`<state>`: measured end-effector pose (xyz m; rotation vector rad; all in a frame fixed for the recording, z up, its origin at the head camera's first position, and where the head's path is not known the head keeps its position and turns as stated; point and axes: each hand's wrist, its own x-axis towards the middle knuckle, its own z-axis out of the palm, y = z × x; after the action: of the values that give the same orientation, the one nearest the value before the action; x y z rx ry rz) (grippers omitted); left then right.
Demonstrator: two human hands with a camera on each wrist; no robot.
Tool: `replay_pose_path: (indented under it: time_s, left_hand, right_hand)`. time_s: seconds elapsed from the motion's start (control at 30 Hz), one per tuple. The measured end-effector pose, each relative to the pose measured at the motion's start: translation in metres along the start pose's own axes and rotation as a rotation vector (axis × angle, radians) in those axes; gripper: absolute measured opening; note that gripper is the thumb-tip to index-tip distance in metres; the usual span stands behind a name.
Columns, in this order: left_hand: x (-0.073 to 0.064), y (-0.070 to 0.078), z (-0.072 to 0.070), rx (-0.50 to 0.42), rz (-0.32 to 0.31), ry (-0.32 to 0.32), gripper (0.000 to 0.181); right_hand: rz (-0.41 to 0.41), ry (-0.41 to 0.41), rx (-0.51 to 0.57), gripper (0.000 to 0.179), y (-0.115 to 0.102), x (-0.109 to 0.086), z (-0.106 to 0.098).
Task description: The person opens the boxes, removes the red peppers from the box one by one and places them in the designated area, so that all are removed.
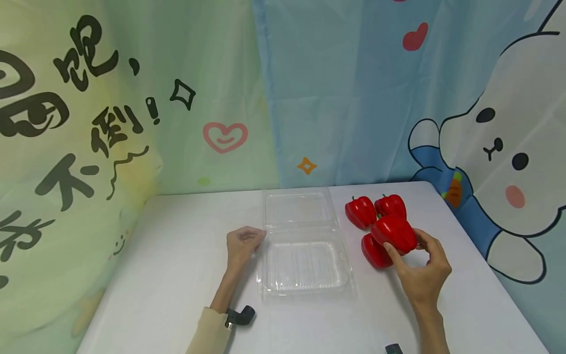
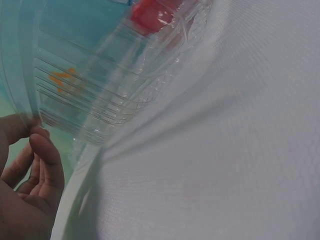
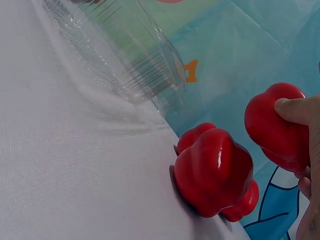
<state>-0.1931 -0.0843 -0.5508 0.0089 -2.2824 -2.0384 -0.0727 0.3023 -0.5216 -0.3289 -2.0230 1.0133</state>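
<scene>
A clear plastic clamshell box lies opened flat on the white table, its lid toward the back. My left hand pinches the box's left edge between thumb and fingers, as the left wrist view also shows. To the right of the box, my right hand grips a red bell pepper between thumb and fingers. In the right wrist view this pepper is raised off the table. Below and behind it sit three more red peppers: one at the front, one at the back left, another at the back right.
The white table ends at a printed curtain hanging close behind it. A dark wrist device is strapped on the left wrist, and part of another dark device shows at the bottom edge near the right forearm.
</scene>
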Motion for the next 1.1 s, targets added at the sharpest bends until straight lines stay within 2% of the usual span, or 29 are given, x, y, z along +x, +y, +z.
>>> replay_pose_path:
  time_s: [0.33, 0.73, 0.97, 1.1]
  left_hand:
    - [0.001, 0.001, 0.001, -0.005, 0.016, 0.005, 0.013]
    - [-0.001, 0.001, 0.001, -0.024, -0.002, 0.007, 0.013]
    - [0.0, -0.001, 0.002, 0.034, 0.0, 0.027, 0.012]
    - [0.0, -0.001, 0.001, 0.024, 0.005, 0.02, 0.011]
  right_hand:
    - [0.016, 0.044, -0.008, 0.066, 0.001, 0.003, -0.001]
    - [0.029, 0.099, -0.01, 0.064, 0.006, 0.002, -0.002]
    - [0.066, 0.105, -0.045, 0.065, 0.01, 0.001, -0.002]
    - [0.07, 0.109, -0.053, 0.065, 0.011, 0.001, -0.003]
